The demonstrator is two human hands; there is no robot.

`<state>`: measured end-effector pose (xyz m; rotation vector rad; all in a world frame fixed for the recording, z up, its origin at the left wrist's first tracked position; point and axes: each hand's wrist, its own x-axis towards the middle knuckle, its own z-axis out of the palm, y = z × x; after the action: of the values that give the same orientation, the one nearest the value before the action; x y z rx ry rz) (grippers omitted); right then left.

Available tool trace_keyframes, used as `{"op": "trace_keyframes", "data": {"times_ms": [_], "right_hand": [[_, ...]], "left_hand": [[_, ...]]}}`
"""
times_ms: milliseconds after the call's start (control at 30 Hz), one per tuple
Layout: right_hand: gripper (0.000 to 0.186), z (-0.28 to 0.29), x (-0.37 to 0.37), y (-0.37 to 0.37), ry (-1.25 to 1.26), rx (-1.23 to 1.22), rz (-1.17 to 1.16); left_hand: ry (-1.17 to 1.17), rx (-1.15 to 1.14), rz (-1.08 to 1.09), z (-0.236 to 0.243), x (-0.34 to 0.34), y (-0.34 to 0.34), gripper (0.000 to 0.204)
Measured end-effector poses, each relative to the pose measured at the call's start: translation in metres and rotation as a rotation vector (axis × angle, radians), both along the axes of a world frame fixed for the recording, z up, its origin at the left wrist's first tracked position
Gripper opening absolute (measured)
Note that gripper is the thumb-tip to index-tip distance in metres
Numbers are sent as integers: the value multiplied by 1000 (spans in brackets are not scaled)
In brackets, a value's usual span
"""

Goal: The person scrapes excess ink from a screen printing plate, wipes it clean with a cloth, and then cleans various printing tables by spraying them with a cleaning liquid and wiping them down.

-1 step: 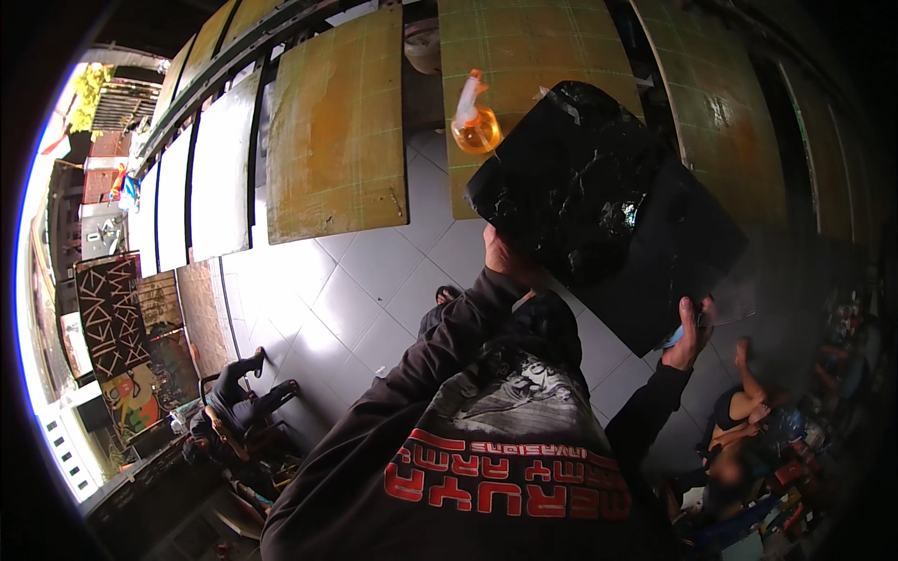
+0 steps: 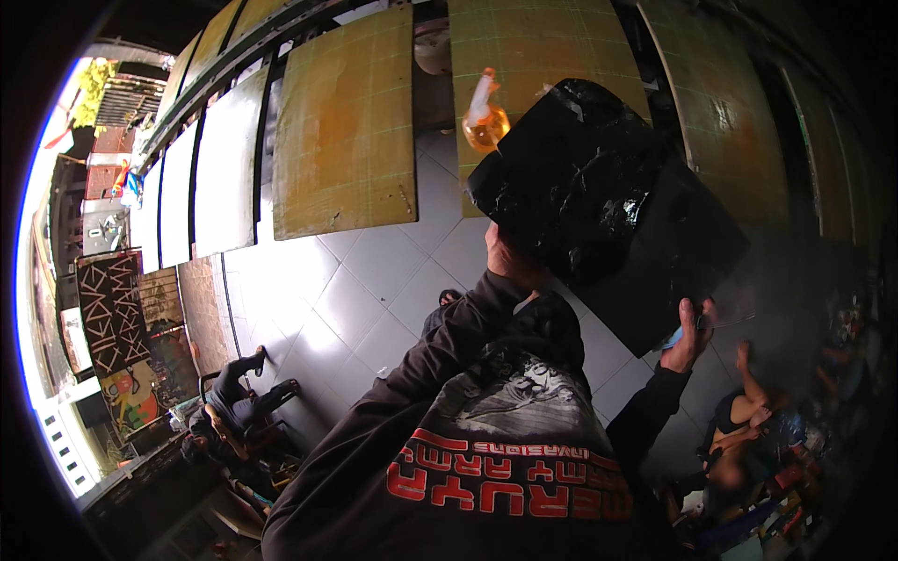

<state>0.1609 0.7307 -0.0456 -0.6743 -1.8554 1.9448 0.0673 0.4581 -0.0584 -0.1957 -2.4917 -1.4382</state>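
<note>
Held out in front of me is a large black sheet (image 2: 655,271) with a smooth matt face. Glossy, crumpled black material (image 2: 589,187), like plastic film, covers its far left part. My left hand (image 2: 510,259) grips the near left edge, its fingers hidden underneath. At the near right corner, my right hand (image 2: 687,338) is closed on the edge with the thumb on top. A small light-blue piece shows beside that thumb. Just past the sheet's far left edge, a spray bottle (image 2: 486,129) of orange liquid stands on a yellowish board (image 2: 547,42).
More yellowish boards (image 2: 346,131) lie side by side on a long frame ahead, with gaps between them. Grey floor tiles (image 2: 365,309) lie below. One person (image 2: 229,411) sits at the left; another (image 2: 739,425) sits low at the right beside a cluttered pile.
The boards and the spray bottle sit slightly farther right in the view. Both hands keep their hold on the black sheet, which has hardly moved.
</note>
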Motion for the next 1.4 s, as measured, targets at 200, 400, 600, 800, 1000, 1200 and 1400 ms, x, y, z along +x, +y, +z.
{"op": "trace_keyframes", "data": {"times_ms": [200,400,600,800,1000,1200,1400], "right_hand": [[44,4,20,-139,60,-1,-36],[48,8,36,-297,14,-196,90],[26,27,51,-393,-97,-188,525],[64,18,52,-384,-372,-266,918],[81,9,61,-321,-685,-146,1097],[75,47,-13,-287,-464,1054,1252],[66,49,-82,-254,-188,1299,1408]], "left_hand": [[-652,126,-270,15,58,-94,63],[-308,1460,-147,25,127,-188,53],[-74,1068,277,-29,184,-283,33],[-45,1077,573,-29,229,-362,24],[-35,8,546,-70,299,-417,17],[-245,613,704,-119,339,-406,22],[-362,1079,895,-116,341,-377,23]]}}
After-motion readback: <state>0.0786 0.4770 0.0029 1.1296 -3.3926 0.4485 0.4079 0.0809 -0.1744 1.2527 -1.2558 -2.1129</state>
